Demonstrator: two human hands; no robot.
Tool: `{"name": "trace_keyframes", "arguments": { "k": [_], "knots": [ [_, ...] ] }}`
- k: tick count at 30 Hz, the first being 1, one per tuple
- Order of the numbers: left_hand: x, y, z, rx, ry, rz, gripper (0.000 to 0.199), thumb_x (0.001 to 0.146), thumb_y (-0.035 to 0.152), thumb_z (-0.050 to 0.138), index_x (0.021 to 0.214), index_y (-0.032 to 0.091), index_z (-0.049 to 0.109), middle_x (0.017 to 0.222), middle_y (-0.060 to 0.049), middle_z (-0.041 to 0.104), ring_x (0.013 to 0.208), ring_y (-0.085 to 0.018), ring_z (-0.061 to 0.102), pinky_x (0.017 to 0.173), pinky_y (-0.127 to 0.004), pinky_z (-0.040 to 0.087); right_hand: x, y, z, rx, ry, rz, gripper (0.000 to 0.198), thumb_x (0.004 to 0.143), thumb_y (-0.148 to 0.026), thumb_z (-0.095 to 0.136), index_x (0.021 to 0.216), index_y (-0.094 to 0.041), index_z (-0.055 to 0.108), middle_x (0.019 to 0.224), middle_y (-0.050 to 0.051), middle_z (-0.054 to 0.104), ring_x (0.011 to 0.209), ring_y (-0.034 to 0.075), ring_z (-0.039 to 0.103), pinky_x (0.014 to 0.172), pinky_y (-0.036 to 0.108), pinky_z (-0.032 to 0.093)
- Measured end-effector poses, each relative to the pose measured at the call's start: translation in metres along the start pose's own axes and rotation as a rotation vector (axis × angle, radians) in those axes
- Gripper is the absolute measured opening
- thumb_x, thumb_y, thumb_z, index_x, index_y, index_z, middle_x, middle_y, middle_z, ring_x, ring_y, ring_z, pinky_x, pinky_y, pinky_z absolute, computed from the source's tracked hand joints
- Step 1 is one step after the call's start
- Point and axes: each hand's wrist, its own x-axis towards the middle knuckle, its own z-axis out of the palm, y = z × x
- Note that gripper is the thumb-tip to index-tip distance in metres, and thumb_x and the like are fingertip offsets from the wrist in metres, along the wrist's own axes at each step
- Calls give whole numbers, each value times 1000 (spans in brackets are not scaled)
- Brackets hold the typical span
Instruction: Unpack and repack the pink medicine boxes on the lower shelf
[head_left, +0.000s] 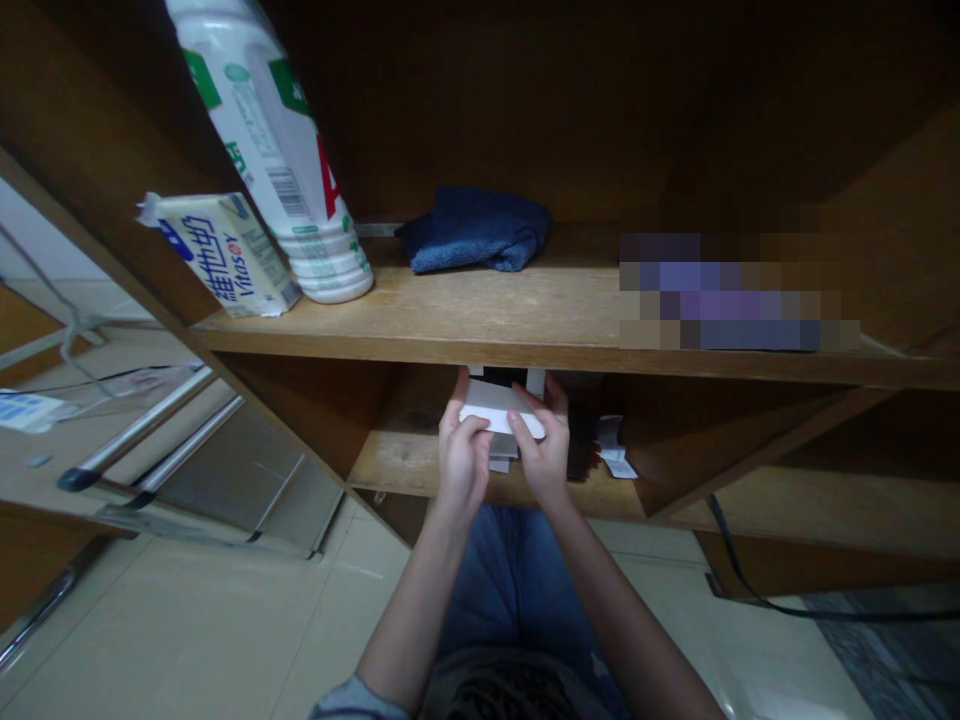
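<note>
Between my two hands is a small white box (501,400), its top lid flap lifted toward me and a dark interior showing behind it. My left hand (462,452) grips the box's left side, thumb on the flap's edge. On the right side, my right hand (549,452) has its fingers wrapped round the box and its thumb on the flap. The hands are at the front of the lower shelf (397,462), just under the upper shelf's edge. What lies inside the box cannot be made out.
On the upper shelf (450,310) stand a Vitasoy carton (225,255) and a tall white bottle (281,150), with a folded blue cloth (480,230) farther right. A blurred patch covers the right end. White papers (615,450) lie right of my hands. A black cable (742,570) hangs at right.
</note>
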Motion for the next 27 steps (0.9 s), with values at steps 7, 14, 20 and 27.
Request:
{"name": "trace_keyframes", "arguments": {
  "k": [7, 14, 20, 27],
  "knots": [
    [8, -19, -17, -113, 17, 20, 57, 55, 7, 50, 109, 24, 54, 91, 0, 66, 89, -13, 63, 83, -23, 47, -6, 15, 4, -16, -20, -107, 31, 80, -42, 52, 102, -25, 66, 136, 5, 41, 128, 26, 36, 105, 40, 34],
    [0, -35, -37, -45, 55, 82, 56, 55, 7, 50, 107, 25, 54, 97, 0, 65, 86, -14, 61, 75, -22, 48, -23, 36, 6, 60, -3, -88, 17, 79, -35, 56, 79, -22, 67, 129, 9, 45, 124, 26, 42, 104, 43, 34],
    [-6, -43, -51, 127, 92, -36, 42, 62, 16, 58, 104, 18, 62, 113, -7, 63, 90, -16, 61, 67, -19, 47, -29, 50, 4, 85, 47, 79, 18, 81, -35, 56, 76, -20, 66, 105, 9, 53, 105, 24, 55, 85, 40, 49],
    [-3, -49, -72, 465, -86, 54, 53, 66, 29, 70, 114, 20, 49, 118, -8, 57, 97, -19, 61, 77, -26, 51, -28, 66, 0, 91, 28, 107, 21, 81, -35, 56, 87, -19, 69, 104, 8, 51, 100, 23, 57, 84, 38, 51]
  ]
}}
